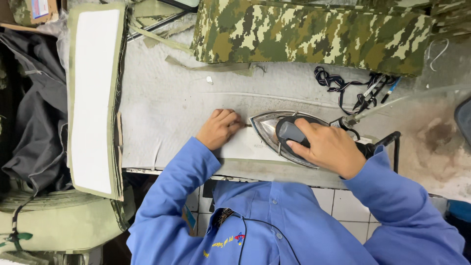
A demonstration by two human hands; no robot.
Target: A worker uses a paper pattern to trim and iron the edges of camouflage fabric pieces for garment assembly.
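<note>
My right hand (327, 145) grips the dark handle of a steel clothes iron (267, 128) that rests flat on a narrow pale fabric piece (245, 146), its tip pointing left. Just ahead of the iron's tip, my left hand (219, 128) presses down on the same piece with curled fingers. The piece lies along the near edge of a worn grey padded ironing table (167, 108). Both my sleeves are blue.
A stack of camouflage cloth (309, 34) lies across the far side. A pile of white-faced olive fabric strips (94, 98) hangs at the left edge. Black cord and small tools (358, 91) sit behind the iron, and dark grey garments (34, 108) are heaped far left.
</note>
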